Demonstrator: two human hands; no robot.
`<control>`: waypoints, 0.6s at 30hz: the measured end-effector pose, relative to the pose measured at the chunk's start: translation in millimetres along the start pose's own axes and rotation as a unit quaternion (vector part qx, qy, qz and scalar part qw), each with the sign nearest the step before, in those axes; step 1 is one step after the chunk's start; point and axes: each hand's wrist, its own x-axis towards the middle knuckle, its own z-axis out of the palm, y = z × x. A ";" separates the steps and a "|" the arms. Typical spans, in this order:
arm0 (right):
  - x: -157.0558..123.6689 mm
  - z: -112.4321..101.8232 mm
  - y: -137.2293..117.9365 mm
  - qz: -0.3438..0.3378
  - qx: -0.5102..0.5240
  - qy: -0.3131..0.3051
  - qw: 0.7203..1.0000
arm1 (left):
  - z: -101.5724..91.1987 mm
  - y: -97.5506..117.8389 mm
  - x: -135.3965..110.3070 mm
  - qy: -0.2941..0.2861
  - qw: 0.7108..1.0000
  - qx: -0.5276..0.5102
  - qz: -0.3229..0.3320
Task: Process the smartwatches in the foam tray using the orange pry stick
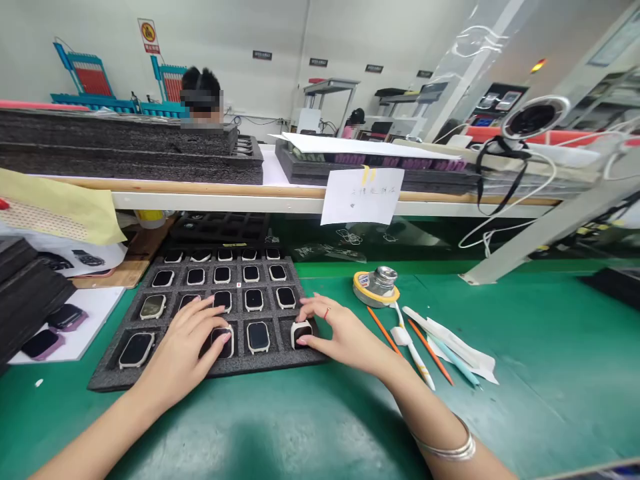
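A black foam tray [107, 373] lies on the green mat and holds several smartwatch bodies in square pockets. My left hand [185, 350] lies over the front row, fingers curled around a watch body [223, 340] in its pocket. My right hand [340, 333] rests at the tray's front right corner, its fingers pinched on a white-edged watch body [301, 332] in the last pocket. Between the two sits another watch body [258, 336], untouched.
Right of the tray lie a tape roll with a metal cup [377, 285], orange sticks [431, 352] and white tools [413, 350]. More foam trays [125, 143] stack on the shelf above, with a paper note [361, 195]. A person sits behind the shelf. Purple watches [43, 343] lie at left.
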 end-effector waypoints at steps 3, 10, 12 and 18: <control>0.3 -0.7 -4.6 0.032 0.016 0.022 0.999 | -3.5 1.9 1.3 0.000 1.000 -0.027 -0.013; 27.6 17.3 -26.6 0.046 0.045 0.006 0.998 | -2.4 7.9 1.3 -0.028 0.998 -0.041 -0.035; 36.6 29.0 -32.5 0.026 0.039 -0.033 0.998 | -2.7 8.5 0.6 -0.009 1.000 -0.015 -0.024; 34.0 58.4 -36.0 -0.018 -0.022 -0.038 0.999 | -25.3 -3.2 2.1 0.009 0.993 0.099 -0.068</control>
